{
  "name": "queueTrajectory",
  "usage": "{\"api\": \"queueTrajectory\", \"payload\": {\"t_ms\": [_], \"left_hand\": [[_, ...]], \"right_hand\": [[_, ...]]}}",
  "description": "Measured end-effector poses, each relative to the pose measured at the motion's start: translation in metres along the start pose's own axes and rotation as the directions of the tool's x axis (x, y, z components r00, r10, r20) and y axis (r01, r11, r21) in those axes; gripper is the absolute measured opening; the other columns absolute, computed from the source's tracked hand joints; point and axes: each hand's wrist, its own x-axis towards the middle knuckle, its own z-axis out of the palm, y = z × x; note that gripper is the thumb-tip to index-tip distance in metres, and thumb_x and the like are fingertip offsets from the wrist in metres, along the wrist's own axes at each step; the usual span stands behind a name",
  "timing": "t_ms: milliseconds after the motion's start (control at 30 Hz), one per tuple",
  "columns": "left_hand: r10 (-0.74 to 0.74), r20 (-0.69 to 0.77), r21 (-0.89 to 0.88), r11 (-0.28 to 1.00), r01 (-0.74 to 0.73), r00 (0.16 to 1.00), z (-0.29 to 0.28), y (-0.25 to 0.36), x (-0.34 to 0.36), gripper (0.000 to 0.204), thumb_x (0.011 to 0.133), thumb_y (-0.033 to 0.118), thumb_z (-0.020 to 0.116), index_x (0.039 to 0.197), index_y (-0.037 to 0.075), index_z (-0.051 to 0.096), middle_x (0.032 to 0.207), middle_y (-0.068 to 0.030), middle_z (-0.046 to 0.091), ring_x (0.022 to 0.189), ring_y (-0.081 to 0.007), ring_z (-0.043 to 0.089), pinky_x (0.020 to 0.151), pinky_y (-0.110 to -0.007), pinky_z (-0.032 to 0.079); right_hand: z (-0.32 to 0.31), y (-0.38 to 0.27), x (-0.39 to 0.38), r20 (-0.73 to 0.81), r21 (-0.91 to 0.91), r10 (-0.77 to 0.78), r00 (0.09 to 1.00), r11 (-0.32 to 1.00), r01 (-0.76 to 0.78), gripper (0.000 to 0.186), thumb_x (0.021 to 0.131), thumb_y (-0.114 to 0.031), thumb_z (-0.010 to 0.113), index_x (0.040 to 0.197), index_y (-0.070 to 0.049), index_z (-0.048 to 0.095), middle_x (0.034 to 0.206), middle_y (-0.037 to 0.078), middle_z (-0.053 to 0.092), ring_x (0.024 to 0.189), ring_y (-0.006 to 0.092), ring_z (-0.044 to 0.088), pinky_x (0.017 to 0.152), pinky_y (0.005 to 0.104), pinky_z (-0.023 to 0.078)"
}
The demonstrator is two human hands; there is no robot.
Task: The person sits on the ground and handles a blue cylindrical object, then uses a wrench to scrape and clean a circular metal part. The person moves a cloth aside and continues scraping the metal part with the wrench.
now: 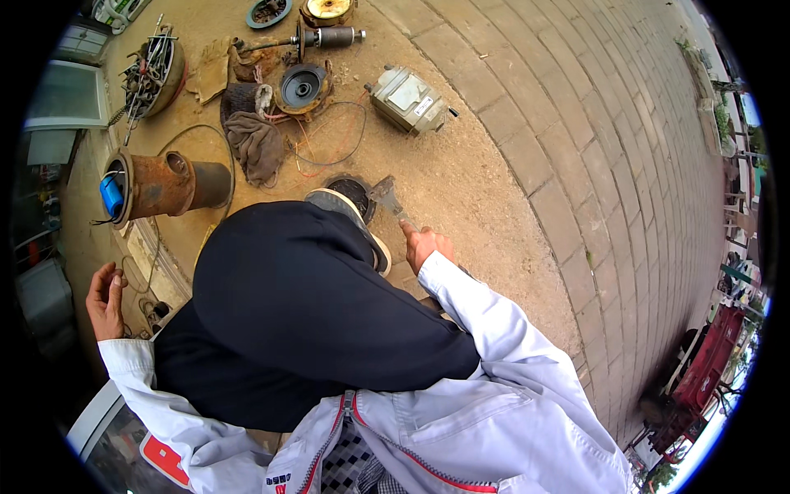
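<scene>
My right hand is closed around the handle of a scraper, index finger stretched along it. Its wide, worn blade reaches the rim of a round dark metal part on the ground. My shoe stands against that part and hides some of it. Off to the left, my left hand is raised beside my knee, loosely curled, with nothing visible in it. Ahead lie a dark rag, a rusty round housing with a dark pulley-like centre and a grey-green motor casing.
A rusty cylindrical housing lies at left with a blue object in its mouth. Behind it stands a bowl of tools. A motor rotor lies farther off. Thin wires trail over the ground. Brick paving stretches right.
</scene>
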Motion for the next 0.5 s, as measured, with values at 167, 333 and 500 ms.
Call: {"api": "queueTrajectory", "payload": {"t_ms": [167, 333, 500], "left_hand": [[-0.021, 0.045, -0.009, 1.0, 0.022, 0.999, 0.003, -0.015, 0.003, 0.036, 0.097, 0.016, 0.066, 0.126, -0.005, 0.06, 0.109, -0.0099, 0.066, 0.097, -0.0157, 0.061, 0.089, -0.03, 0.05], [-0.044, -0.001, 0.003, 0.999, 0.044, 0.999, 0.002, -0.022, -0.006, 0.036, 0.097, 0.013, 0.066, 0.127, -0.005, 0.059, 0.109, -0.0105, 0.066, 0.099, -0.0158, 0.062, 0.09, -0.029, 0.049], [-0.058, 0.005, 0.009, 0.998, 0.058, 0.998, 0.007, -0.002, 0.0, 0.036, 0.097, 0.013, 0.065, 0.128, -0.005, 0.058, 0.112, -0.0107, 0.066, 0.102, -0.0162, 0.062, 0.094, -0.029, 0.048]], "right_hand": [[0.003, -0.007, 0.013, -0.058, -0.02, -0.027, 0.998, 0.999, 0.026, 0.04, 0.093, -0.014, 0.051, 0.132, -0.012, 0.061, 0.084, 0.022, 0.07, 0.076, 0.0393, 0.071, 0.064, 0.0489, 0.056], [-0.012, -0.013, 0.017, 0.014, 0.008, -0.037, 0.999, 0.999, 0.037, 0.04, 0.094, -0.014, 0.05, 0.132, -0.009, 0.059, 0.087, 0.025, 0.07, 0.08, 0.0403, 0.071, 0.068, 0.0505, 0.057], [-0.017, -0.015, 0.017, 0.007, -0.001, -0.022, 1.0, 1.0, 0.022, 0.044, 0.092, -0.013, 0.051, 0.136, -0.01, 0.058, 0.086, 0.025, 0.07, 0.08, 0.0398, 0.072, 0.066, 0.0499, 0.057]]}}
